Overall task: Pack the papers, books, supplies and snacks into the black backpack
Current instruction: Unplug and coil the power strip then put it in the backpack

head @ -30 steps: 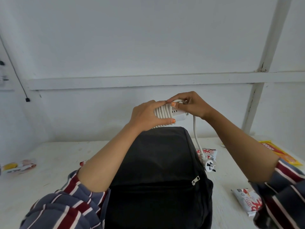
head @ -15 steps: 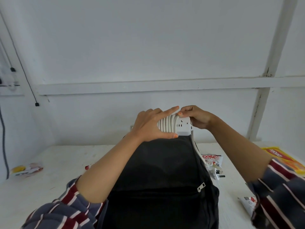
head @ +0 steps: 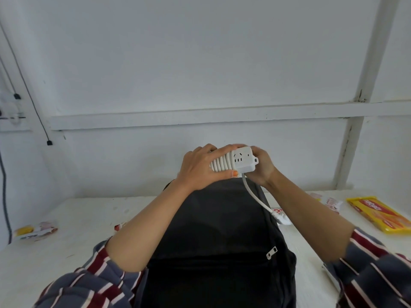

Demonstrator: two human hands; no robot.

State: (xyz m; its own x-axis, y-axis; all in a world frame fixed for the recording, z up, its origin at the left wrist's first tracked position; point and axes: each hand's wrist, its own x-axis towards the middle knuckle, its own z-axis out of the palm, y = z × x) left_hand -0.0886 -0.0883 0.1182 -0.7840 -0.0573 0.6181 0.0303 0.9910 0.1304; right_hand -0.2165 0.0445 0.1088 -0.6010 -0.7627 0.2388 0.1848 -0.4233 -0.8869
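Observation:
A black backpack (head: 218,236) lies on the white table in front of me, its silver zipper pull (head: 271,252) on the right side. Above its far end I hold a white power strip (head: 241,161) with its white cord wound around it in several turns. My left hand (head: 198,170) grips the wound part from the left, thumb underneath. My right hand (head: 261,166) holds the strip's right end from behind. The loose cord end (head: 255,196) hangs down to the plug (head: 282,220) beside the backpack.
A yellow wafer pack (head: 378,215) lies on the table at the right. A white-red snack packet (head: 331,202) sits behind my right forearm. Another snack packet (head: 33,232) lies at the far left. A white wall with a rail stands just behind the table (head: 66,241).
The power strip has turned so its socket face points toward me. My left fingers have curled round the wound cord. The hanging cord is shorter and the view has tilted.

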